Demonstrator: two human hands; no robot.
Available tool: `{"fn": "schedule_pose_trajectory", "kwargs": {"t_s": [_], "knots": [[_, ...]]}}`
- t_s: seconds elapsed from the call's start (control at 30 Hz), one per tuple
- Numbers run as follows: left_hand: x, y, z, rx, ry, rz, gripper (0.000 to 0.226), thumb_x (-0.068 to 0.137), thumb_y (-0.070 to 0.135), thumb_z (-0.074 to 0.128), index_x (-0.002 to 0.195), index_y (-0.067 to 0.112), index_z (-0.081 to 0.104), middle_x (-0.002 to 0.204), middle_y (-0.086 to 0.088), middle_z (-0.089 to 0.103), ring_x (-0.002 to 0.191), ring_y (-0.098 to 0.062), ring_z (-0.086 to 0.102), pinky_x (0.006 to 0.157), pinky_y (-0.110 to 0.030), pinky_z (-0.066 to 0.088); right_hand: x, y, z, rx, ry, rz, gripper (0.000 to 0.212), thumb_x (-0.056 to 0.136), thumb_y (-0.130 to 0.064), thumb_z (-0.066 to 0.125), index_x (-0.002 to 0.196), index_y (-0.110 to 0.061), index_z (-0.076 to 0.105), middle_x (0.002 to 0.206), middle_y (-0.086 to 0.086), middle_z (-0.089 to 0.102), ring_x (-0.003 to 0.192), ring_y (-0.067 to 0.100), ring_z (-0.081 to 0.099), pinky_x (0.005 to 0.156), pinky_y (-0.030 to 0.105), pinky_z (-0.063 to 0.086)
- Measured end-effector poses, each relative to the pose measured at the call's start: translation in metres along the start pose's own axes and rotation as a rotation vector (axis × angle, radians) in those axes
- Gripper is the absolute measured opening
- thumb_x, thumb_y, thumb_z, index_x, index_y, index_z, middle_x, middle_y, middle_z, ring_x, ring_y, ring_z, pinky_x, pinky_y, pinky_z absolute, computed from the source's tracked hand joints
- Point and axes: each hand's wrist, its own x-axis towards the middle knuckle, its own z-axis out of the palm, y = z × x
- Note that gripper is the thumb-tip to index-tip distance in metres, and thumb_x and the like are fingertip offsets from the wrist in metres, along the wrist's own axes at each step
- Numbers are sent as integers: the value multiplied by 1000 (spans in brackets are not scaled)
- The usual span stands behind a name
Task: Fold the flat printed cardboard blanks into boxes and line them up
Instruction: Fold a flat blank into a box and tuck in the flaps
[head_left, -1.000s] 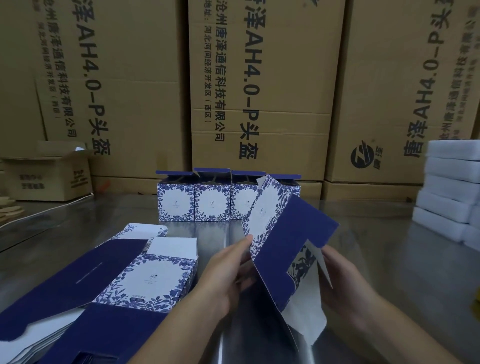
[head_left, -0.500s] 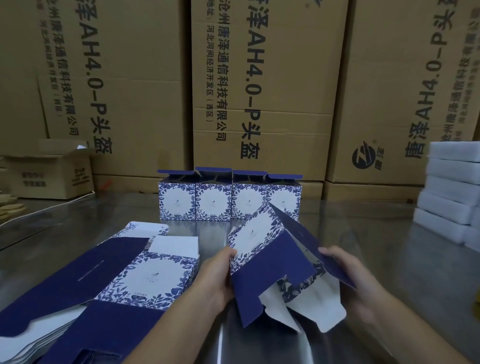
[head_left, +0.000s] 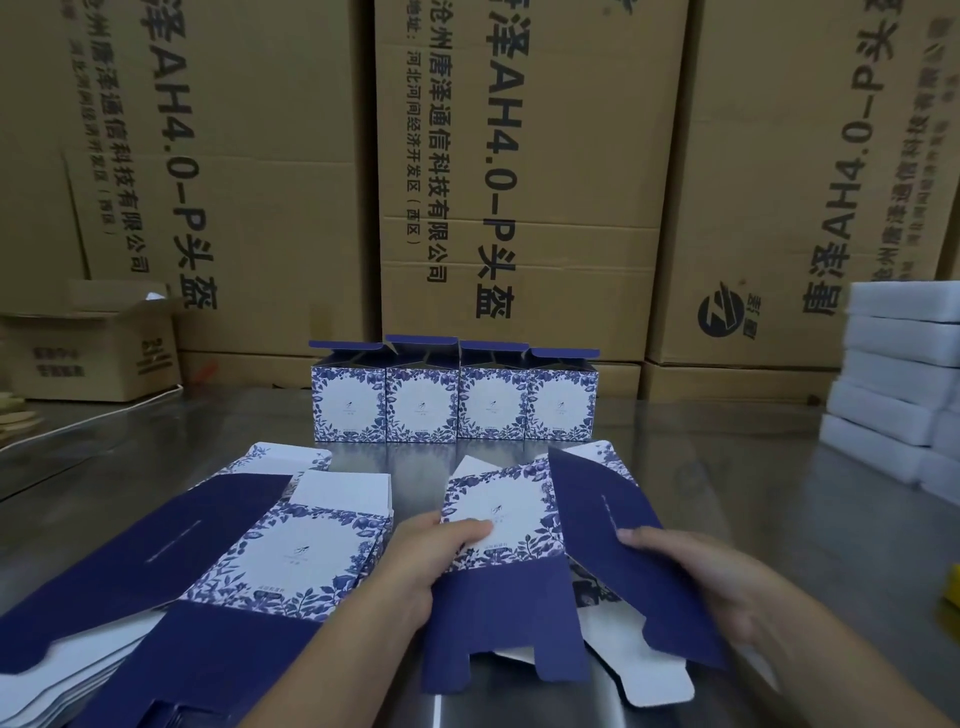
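Brown shipping cartons (head_left: 519, 182) wall off the far side, beyond both hands. On the steel table (head_left: 779, 499), a stack of flat blanks (head_left: 291, 556) lies just left of the left hand (head_left: 426, 566); four folded boxes (head_left: 452, 402) stand in a row further out. Between the hands sits the half-opened blank (head_left: 514, 499): the left thumb pinches its floral panel, and the right hand (head_left: 722, 587) grips the navy side flap

I see four blue-and-white cardboard boxes (head_left: 421, 405) in a row, far back on the steel surface (head_left: 727, 493). The flat printed cardboard blanks (head_left: 291, 556) lie stacked front left.
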Motion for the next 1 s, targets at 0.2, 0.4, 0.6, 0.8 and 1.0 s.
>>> {"fn": "schedule_pose_trajectory", "kwargs": {"t_s": [0.2, 0.4, 0.6, 0.8, 1.0], "knots": [[-2, 1, -3, 62, 11, 2, 15, 73, -2, 74, 87, 3, 72, 74, -13, 73, 57, -23, 68, 49, -27, 52, 4, 3, -3, -95, 80, -14, 31, 69, -12, 77, 96, -1, 69, 86, 21, 72, 60, 30, 68, 47, 33, 52], [-4, -2, 1, 184, 21, 64, 14, 76, -8, 69, 81, 5, 69, 80, -12, 72, 59, -18, 66, 46, -20, 49, 8, 7, -3, -178, 109, -55, 23, 74, -5, 74, 96, -2, 69, 86, 19, 73, 71, 33, 71, 52, 33, 54], [-3, -2, 2, 152, -6, 58, 7, 81, 3, 67, 87, 4, 70, 79, -12, 73, 58, -20, 66, 47, -20, 50, 9, 6, -4, -152, 109, -59, 23, 75, -11, 73, 97, -4, 69, 87, 18, 73, 74, 35, 71, 55, 35, 54], [-3, 1, 2, 100, -8, 24, 8, 83, 16, 69, 84, 8, 71, 69, -7, 73, 51, -18, 67, 42, -20, 48, 8, 4, -4, -110, 95, -30, 30, 69, -14, 77, 97, -4, 70, 89, 20, 72, 70, 34, 70, 54, 35, 54], [-1, 3, 1, 2, -13, -53, 18, 84, 22, 67, 88, 5, 71, 73, -14, 72, 53, -24, 65, 51, -28, 54, 5, 0, -3, -50, 64, -34, 45, 56, -30, 81, 93, -6, 73, 76, 14, 72, 49, 24, 65, 41, 27, 48]]}}
